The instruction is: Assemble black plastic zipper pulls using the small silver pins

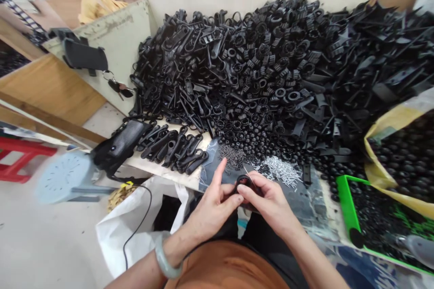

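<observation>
Above the front edge of the bench, both hands meet at a black plastic part with a ring-shaped end [242,181]. My left hand [217,198] grips it between thumb and curled fingers, its index finger stretched out. On the other side my right hand [271,196] is closed on the same part, thumb pressed against it. A thin metal sliver [247,172] sticks up by the right fingertips; what it belongs to is unclear. Just beyond lie small grey-brown pieces [233,156] and silver pins [283,170]. Black beads [252,137] spread behind them.
Black plastic parts [217,58] heap high against the bench's back board. Several long black pieces [174,150] lie at left beside a black mesh bag [118,144]. A green tray [347,203] and a yellow-edged sack [376,144] stand right. A white sack [111,230] hangs below.
</observation>
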Demonstrator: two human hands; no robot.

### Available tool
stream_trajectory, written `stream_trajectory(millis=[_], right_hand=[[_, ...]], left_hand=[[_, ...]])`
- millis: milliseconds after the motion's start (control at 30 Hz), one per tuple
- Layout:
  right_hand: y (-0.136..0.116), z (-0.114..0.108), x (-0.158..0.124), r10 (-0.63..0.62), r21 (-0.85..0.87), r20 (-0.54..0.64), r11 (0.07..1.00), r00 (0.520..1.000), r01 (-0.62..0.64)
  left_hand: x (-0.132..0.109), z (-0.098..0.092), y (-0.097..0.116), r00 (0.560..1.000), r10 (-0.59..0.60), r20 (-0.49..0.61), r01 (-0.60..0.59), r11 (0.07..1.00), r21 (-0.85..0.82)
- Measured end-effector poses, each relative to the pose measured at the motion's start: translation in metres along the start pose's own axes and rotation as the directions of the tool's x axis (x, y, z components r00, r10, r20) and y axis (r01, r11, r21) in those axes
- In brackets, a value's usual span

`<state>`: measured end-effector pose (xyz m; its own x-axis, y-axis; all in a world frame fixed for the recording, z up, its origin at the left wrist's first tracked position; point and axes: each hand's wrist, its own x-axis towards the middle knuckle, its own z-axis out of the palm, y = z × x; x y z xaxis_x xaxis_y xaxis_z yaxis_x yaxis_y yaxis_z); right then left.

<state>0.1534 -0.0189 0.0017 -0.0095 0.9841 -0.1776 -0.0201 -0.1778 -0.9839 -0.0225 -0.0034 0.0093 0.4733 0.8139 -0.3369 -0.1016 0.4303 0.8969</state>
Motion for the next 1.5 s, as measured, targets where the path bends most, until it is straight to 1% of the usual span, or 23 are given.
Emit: stream_trajectory(millis=[67,133,267,333,433,500,633,767,900,1000,1100,1167,1267,1367,1500], right_hand=[[0.004,0.001,0.003,-0.029,-0.046,-0.063,0.999,0.998,0.026],[0.007,0.002,0.006,-0.041,-0.052,-0.104,0.998,0.994,0.036],[0.013,0.001,0.009,-0.020,0.045,-0.188,0.999,0.982,0.029],[0.014,0.000,0.008,0.003,0.087,-0.227,0.996,0.974,0.018],[0.015,-0.001,0.007,-0.001,0.069,-0.243,0.997,0.970,0.018],[0.014,0.000,0.006,-0.024,0.038,-0.243,0.999,0.970,0.034],[0.012,0.005,0.002,-0.054,0.013,-0.255,0.998,0.965,0.059],[0.014,0.008,0.000,-0.031,0.027,-0.289,0.999,0.957,0.040],[0.017,0.010,0.000,0.033,0.112,-0.269,0.994,0.962,-0.003],[0.018,0.012,-0.002,0.124,0.234,-0.184,0.969,0.975,-0.079],[0.018,0.016,-0.007,0.183,0.385,-0.077,0.912,0.980,-0.140],[0.017,0.020,-0.010,0.170,0.430,-0.078,0.895,0.982,-0.121],[0.015,0.026,-0.012,0.140,0.437,-0.118,0.896,0.983,-0.075],[0.012,0.033,-0.012,0.138,0.443,-0.115,0.894,0.984,-0.073],[0.012,0.039,-0.009,0.130,0.429,-0.151,0.902,0.980,-0.053]], left_hand=[[0.001,0.004,-0.006,0.995,0.055,-0.082,-0.049,0.996,0.076],[0.002,0.008,-0.009,0.986,0.120,-0.113,-0.101,0.981,0.163],[0.003,0.015,-0.007,0.948,0.237,-0.211,-0.167,0.938,0.303],[0.003,0.016,-0.003,0.954,0.225,-0.197,-0.148,0.928,0.342],[0.004,0.016,0.001,0.975,0.173,-0.141,-0.096,0.895,0.436],[0.005,0.016,0.003,0.970,0.194,-0.146,-0.100,0.867,0.488],[0.008,0.016,0.001,0.964,0.233,-0.125,-0.134,0.839,0.528],[0.010,0.015,-0.004,0.961,0.246,-0.128,-0.150,0.849,0.506],[0.010,0.014,-0.011,0.970,0.210,-0.120,-0.146,0.904,0.401],[0.008,0.014,-0.012,0.973,0.197,-0.118,-0.148,0.931,0.333],[0.005,0.014,-0.011,0.975,0.194,-0.108,-0.157,0.946,0.282],[0.003,0.014,-0.011,0.974,0.195,-0.111,-0.162,0.954,0.251],[-0.001,0.014,-0.015,0.962,0.228,-0.149,-0.191,0.955,0.226],[-0.003,0.014,-0.018,0.950,0.246,-0.193,-0.207,0.958,0.200],[-0.003,0.013,-0.020,0.937,0.244,-0.249,-0.190,0.957,0.220]])
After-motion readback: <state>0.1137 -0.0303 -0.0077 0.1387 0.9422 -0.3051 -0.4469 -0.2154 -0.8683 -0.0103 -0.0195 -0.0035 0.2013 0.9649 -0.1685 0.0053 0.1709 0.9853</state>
